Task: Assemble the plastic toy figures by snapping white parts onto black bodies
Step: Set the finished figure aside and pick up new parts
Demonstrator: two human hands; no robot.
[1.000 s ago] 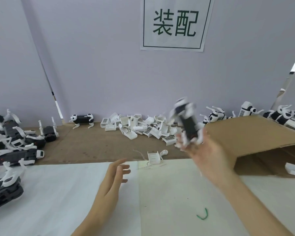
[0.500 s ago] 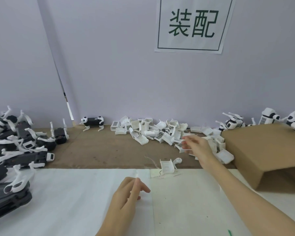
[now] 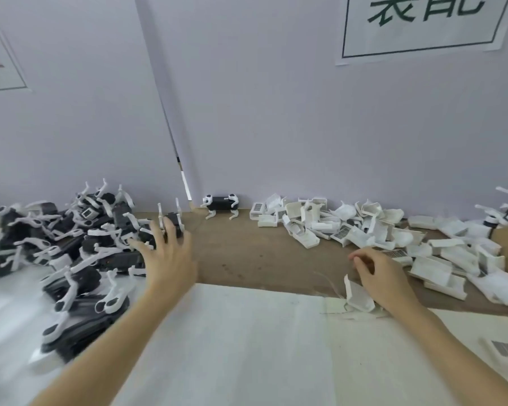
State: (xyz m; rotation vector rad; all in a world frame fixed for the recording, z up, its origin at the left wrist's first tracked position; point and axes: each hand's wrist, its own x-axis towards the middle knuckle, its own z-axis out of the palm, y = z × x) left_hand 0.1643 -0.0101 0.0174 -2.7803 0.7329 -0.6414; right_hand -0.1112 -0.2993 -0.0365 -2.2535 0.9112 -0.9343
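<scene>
Our left hand, fingers spread, reaches the black bodies pile beside it; right hand, curled, grips a white part. One finished figure beyond; most parts left, we judge.

A white sign with green characters hangs on the lavender wall above the brown board.

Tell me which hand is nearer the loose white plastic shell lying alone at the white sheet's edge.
Right. The right hand rests just beside the loose white plastic shell, apparently touching it. The left hand is far off, fingers spread toward the pile of black bodies.
</scene>
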